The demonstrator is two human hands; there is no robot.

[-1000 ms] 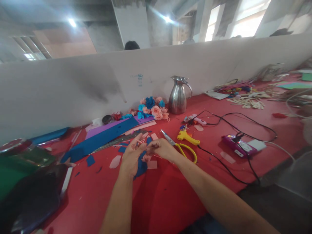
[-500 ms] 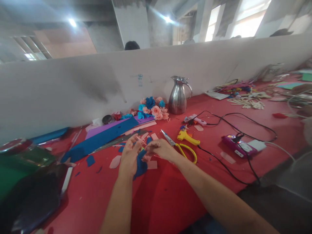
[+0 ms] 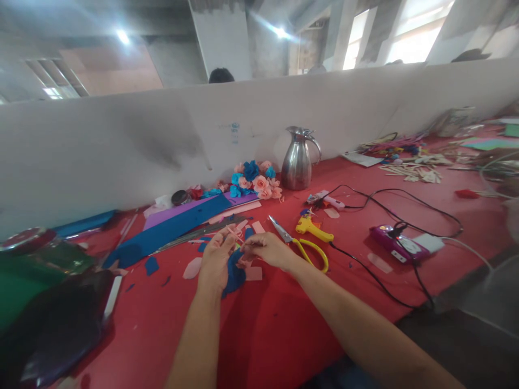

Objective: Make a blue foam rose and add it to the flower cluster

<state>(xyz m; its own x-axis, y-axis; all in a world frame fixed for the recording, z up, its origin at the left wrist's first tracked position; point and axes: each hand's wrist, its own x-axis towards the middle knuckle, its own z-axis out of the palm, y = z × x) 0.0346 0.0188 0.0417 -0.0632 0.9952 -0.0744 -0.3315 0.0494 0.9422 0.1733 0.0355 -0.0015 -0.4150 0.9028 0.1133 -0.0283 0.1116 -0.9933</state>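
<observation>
Bench [image 3: 275,329], red, running out of view at both sides, partly covered from where I stand by two bare forearms. Partition [image 3: 348,108], white, behind it, cut off at both ends. Dark glossy bundle [image 3: 60,329], near left, cropped; contents indistinct. Blue strip [image 3: 170,232], long, laid slantwise over purple sheeting. Jug [image 3: 297,165], steel, upright, handle rightward. Paper flowers [image 3: 253,181], pink and blue, heaped just beside the jug; lower ones hidden behind the front blooms. Left hand [image 3: 214,262], above the bench's middle, thumb and fingers bent together about a slender pink strip. Right hand [image 3: 270,251], facing it, fingers gathered in a pinch; whether anything sits between them I cannot tell. Scissors [image 3: 292,240], yellow-handled, just right of that hand. Glue gun [image 3: 314,229], yellow, near the scissors. Blue paper piece [image 3: 235,273], beneath the hands, partly concealed. Pink strip [image 3: 233,232], at the left fingertips, one end lost among the fingers.
</observation>
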